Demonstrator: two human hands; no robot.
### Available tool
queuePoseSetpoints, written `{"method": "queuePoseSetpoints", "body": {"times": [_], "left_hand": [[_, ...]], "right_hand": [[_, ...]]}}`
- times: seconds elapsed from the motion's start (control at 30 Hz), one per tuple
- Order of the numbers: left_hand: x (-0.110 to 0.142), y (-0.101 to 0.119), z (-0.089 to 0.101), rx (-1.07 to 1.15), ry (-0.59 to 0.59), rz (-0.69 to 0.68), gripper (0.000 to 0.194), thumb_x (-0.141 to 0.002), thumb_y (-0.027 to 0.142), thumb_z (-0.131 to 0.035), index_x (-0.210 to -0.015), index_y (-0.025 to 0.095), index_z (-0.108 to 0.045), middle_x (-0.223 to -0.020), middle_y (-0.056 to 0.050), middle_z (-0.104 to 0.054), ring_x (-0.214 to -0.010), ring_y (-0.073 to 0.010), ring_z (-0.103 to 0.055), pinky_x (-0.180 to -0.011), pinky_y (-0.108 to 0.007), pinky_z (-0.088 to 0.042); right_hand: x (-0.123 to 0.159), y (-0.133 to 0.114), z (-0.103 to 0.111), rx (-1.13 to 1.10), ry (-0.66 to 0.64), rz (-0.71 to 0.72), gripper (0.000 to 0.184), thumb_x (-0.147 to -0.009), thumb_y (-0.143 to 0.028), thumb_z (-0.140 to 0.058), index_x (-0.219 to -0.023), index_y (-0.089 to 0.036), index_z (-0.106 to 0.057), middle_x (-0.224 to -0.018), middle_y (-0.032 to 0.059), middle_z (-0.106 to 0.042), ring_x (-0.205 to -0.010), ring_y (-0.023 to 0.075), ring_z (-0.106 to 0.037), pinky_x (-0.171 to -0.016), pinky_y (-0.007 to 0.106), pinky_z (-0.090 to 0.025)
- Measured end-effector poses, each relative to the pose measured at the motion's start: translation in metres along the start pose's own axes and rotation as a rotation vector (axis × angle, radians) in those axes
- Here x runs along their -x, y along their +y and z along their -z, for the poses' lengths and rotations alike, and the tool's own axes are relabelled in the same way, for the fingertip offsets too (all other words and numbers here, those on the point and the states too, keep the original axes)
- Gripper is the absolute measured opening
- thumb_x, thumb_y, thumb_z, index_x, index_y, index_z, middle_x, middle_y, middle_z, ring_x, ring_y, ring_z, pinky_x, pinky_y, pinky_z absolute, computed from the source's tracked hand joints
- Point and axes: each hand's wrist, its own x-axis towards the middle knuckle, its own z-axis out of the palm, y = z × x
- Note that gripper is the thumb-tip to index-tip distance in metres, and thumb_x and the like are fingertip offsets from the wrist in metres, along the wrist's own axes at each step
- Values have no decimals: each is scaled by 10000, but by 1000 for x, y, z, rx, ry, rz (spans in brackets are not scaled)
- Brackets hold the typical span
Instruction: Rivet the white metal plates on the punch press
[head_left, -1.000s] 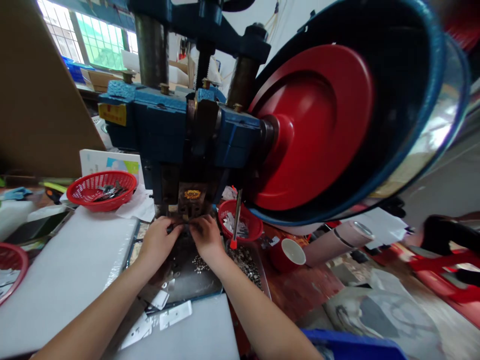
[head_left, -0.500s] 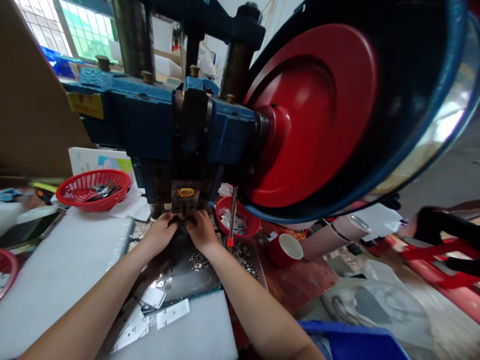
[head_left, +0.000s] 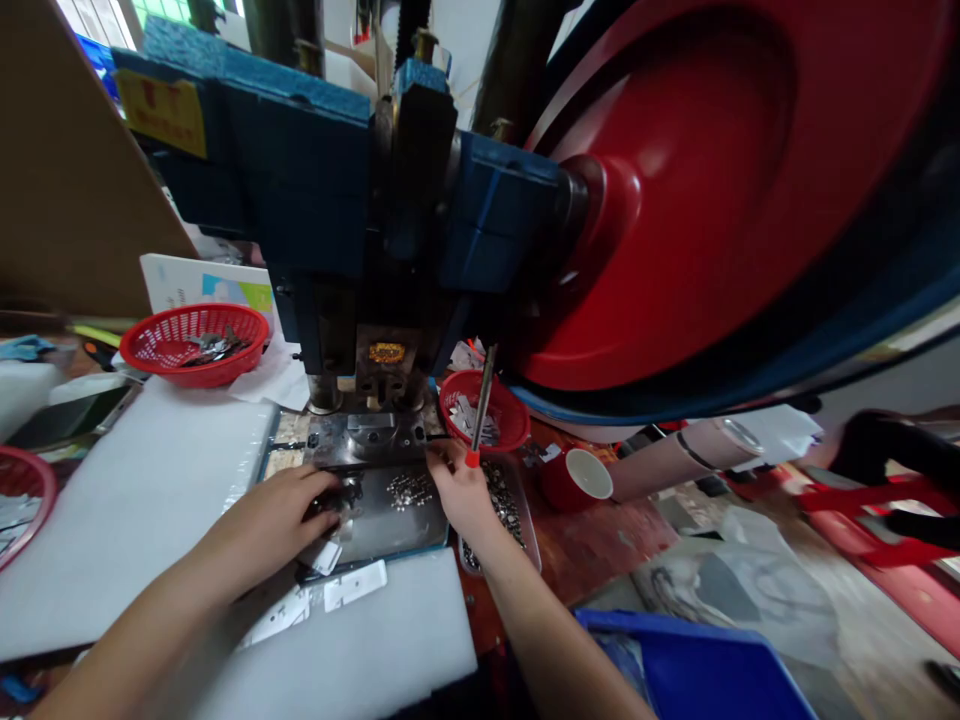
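My left hand (head_left: 281, 520) is over the left side of the metal plate (head_left: 390, 515), thumb and fingers apart beside small metal pieces (head_left: 349, 492). Nothing shows clearly between them. My right hand (head_left: 463, 492) is at the right end of the steel die block (head_left: 367, 436), its fingers loosely bent and partly hidden. A metal rod with a red tip (head_left: 472, 457) crosses in front of it. Above the die is the blue press (head_left: 307, 180), its upper tool raised. Small shiny bits (head_left: 410, 490) lie on the plate between my hands. Flat white metal pieces (head_left: 355, 585) rest nearer me.
A big red wheel (head_left: 697, 200) fills the upper right. Red baskets of metal parts stand left (head_left: 195, 345) and behind my right hand (head_left: 510, 415). A clear tray (head_left: 529, 525) of small bits, a red cup (head_left: 587, 475) and a blue bin (head_left: 705, 670) are at right. White foam (head_left: 142, 510) lies left.
Both hands have come out from under the press tool. My left hand moved back toward me and left; my right moved right. The die block now shows, and the view has shifted closer.
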Motion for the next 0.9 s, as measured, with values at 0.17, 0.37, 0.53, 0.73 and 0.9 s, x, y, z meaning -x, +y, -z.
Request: {"method": "queuePoseSetpoints", "body": {"times": [0.17, 0.37, 0.53, 0.73, 0.9], "left_hand": [[-2, 0, -18, -75, 72, 52, 279, -715, 412, -608, -941, 257, -656, -990, -67, -662, -893, -272, -618, -771, -366, -445], [-3, 6, -24, 96, 20, 84, 205, -783, 329, -509, -962, 283, -598, -883, -11, -694, -806, -221, -649, -672, -305, -446], [-5, 4, -25, 180, 157, 38, 257, -827, 342, -466, -1009, 282, -636, -1007, -34, -688, -922, -229, -641, -791, -340, -472], [-8, -3, -25, 325, 212, 158, 386, -797, 396, -504, -1140, 256, -614, -947, -44, -699, -838, -226, -662, -762, -353, -505], [-8, -4, -27, 395, 252, 191, 371, -769, 441, -533, -1058, 254, -670, -842, -37, -711, -767, -231, -669, -695, -347, -526]], "right_hand": [[6, 3, 5, 74, -4, 28, 186, -842, -211, -482, -900, -199, -658, -929, 35, -676, -922, 189, -612, -872, 322, -463], [-8, 2, -4, 476, -104, 251, 203, -872, -170, -511, -975, -206, -682, -966, 66, -651, -936, 203, -578, -878, 342, -457], [-10, 7, -10, 680, -144, 334, 194, -879, -212, -542, -1013, -221, -682, -1011, 75, -642, -942, 229, -565, -843, 357, -466], [-6, 7, -5, 695, -139, 312, 187, -879, -202, -550, -1028, -224, -660, -1011, 58, -659, -918, 211, -590, -850, 345, -460], [-6, 5, -6, 664, -138, 310, 126, -876, -194, -569, -886, -244, -684, -961, 25, -669, -903, 195, -590, -856, 329, -441]]}}
